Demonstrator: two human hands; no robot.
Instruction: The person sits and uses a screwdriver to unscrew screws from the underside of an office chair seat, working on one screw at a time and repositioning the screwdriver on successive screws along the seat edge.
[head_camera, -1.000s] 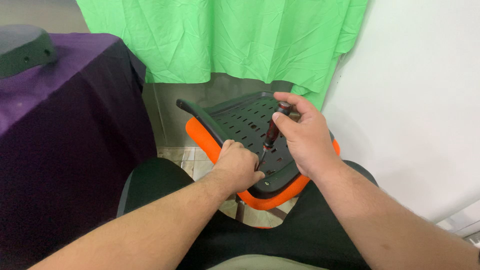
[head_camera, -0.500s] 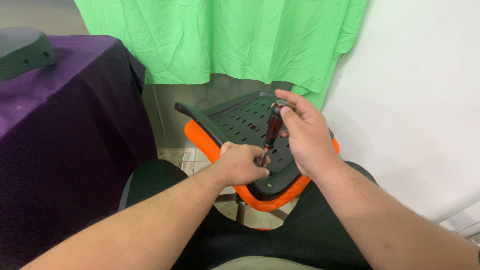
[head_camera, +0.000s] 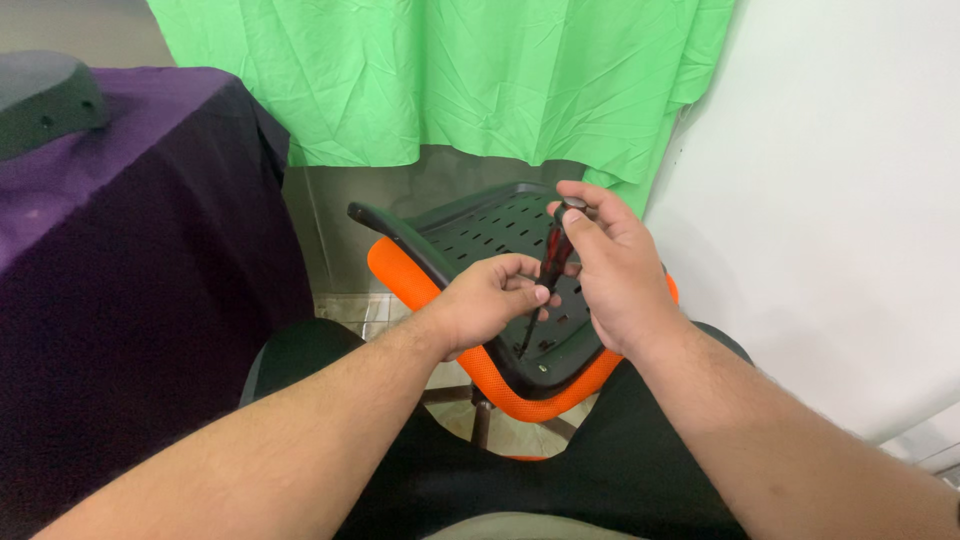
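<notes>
Chair part on lap, cloth behind.
Perforated black plastic chair panel with orange mesh rim (head_camera: 470, 235) lies before hanging green cloth (head_camera: 450, 70); purple-draped table (head_camera: 130, 200) left, white wall (head_camera: 840, 200) right.

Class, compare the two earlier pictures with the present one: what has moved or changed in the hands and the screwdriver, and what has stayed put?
Little changed. The right hand shifted its fingers slightly higher on the screwdriver handle, as if turning it. The left hand stays by the shaft, steadying it. The screwdriver still stands tip-down on the black slotted chair part with its orange cushion. The green cloth and purple cover are unmoved.
</notes>
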